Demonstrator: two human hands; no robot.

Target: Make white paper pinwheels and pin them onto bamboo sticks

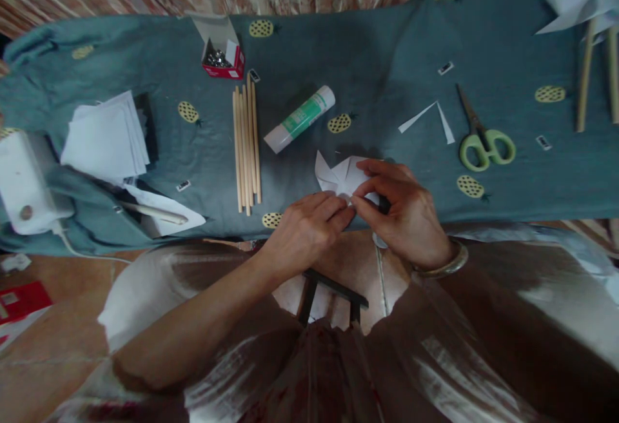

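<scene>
Both my hands are on a white paper pinwheel [342,175] at the front edge of the table. My left hand [312,226] has its fingers closed on the pinwheel's near side. With thumb and index finger, my right hand [399,207] pinches the paper close to the centre, its other fingers curled over the right part. Folded points of the paper stick out at the upper left. My fingers hide the lower part of the pinwheel. Just beyond it lies a glue stick [300,118] with a green and white label.
Wooden sticks [247,146] lie left of the glue stick, below a red box of metal pins [223,59]. Green-handled scissors [483,136] and paper scraps [425,117] lie right. Stacked paper [105,136] and a white power strip [31,181] sit left; finished pinwheels [575,0] are far right.
</scene>
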